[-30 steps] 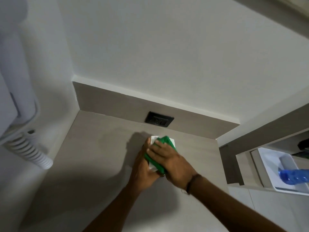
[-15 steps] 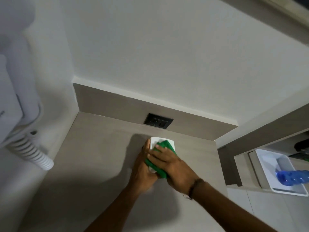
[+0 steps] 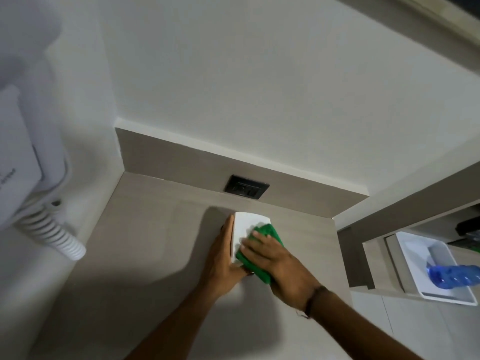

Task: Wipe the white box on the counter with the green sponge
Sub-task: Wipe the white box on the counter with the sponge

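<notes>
Wiping under way: sponge on the box top

The box (image 3: pixel 248 226) stands on the bench (image 3: pixel 145 235) just near of the wall socket (image 3: pixel 246 187). The left hand (image 3: pixel 223 258) lies flat along the box's left side, fingers extended, steadying it. The right hand (image 3: pixel 275 263) is spread palm-down, pressing the sponge (image 3: pixel 270 231) on the box's top toward its right edge. The far-left part of the top looks uncovered, so the next stroke likely sweeps that way with the box braced.
</notes>
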